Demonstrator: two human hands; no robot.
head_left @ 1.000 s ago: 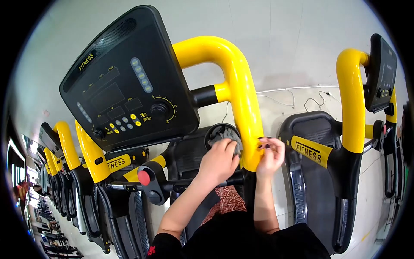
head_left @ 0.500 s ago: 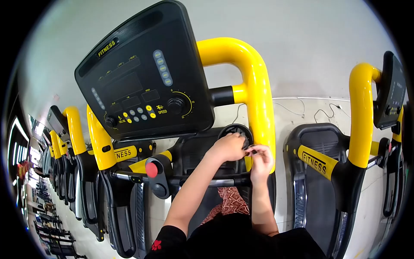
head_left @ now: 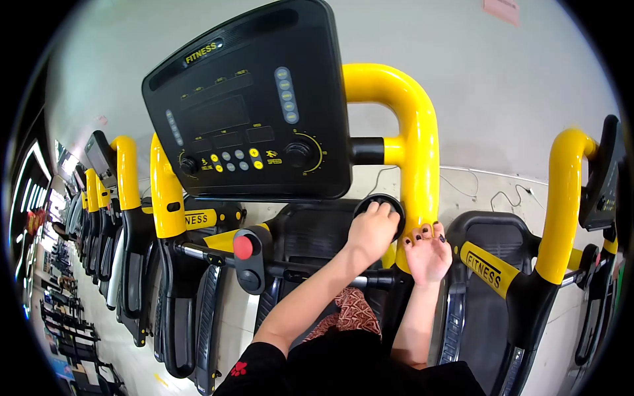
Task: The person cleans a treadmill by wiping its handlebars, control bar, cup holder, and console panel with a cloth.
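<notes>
My left hand (head_left: 374, 231) reaches into a round black cup holder (head_left: 397, 214) beside the treadmill's yellow upright (head_left: 422, 165). Its fingers curl downward, and the tips are hidden, so anything they grip cannot be made out. Just right of it, my right hand (head_left: 428, 256) is turned palm up by the foot of the upright, its fingers half bent and apart with nothing in them. The treadmill's black console (head_left: 244, 119), with dials and buttons, tilts above and left of my hands. Below the console, a red button (head_left: 244, 247) tops a black housing on the crossbar.
A second yellow-and-black treadmill (head_left: 489, 270) stands close on the right. More treadmills (head_left: 122, 178) line up to the left. Loose cables (head_left: 512, 197) lie on the floor along the grey wall (head_left: 475, 99).
My right hand has left its pinch beside my left hand, moved right and opened palm up. My left hand stays at the cup holder. The view has shifted, moving the console right in frame.
</notes>
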